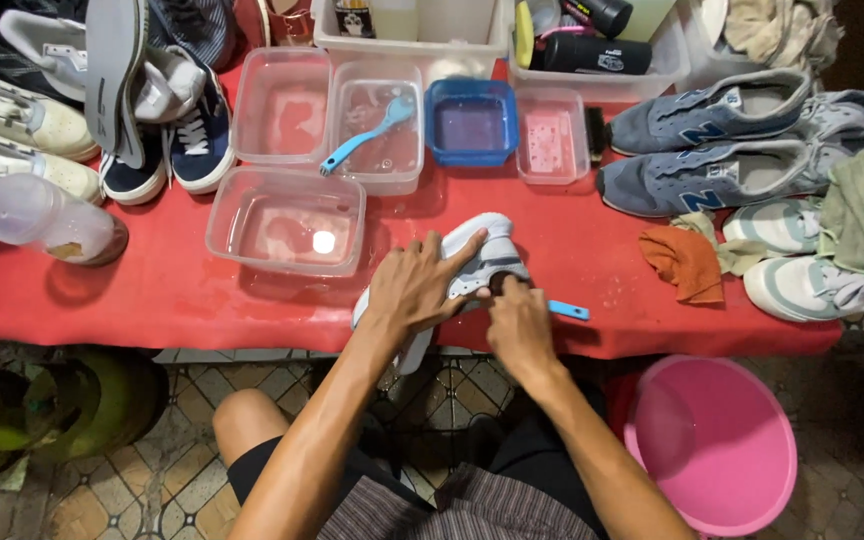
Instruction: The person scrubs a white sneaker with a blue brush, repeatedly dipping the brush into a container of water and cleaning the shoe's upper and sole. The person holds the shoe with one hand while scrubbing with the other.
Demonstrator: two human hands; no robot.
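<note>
From above the seated person, the left hand (414, 288) lies spread over a white sneaker (479, 262), fingers wrapped on its upper, holding it at the near edge of the red table (172, 290). The right hand (518, 322) is closed around a small brush with a blue handle (568, 310), pressed against the sneaker's side. Five plastic tubs sit behind: three clear ones (286, 222), one of them holding a second blue brush (364, 136), one blue tub (471, 122), and one small pinkish tub (550, 136). Two grey sneakers (707, 150) lie to the right, with two pale green-trimmed ones (812, 285) nearer, beside one orange cloth (685, 262) and one green cloth (862, 215). One pink bucket (717, 445) stands on the tiled floor below. One clear bottle (42, 222) lies at the left, near the navy shoes (187, 145).
</note>
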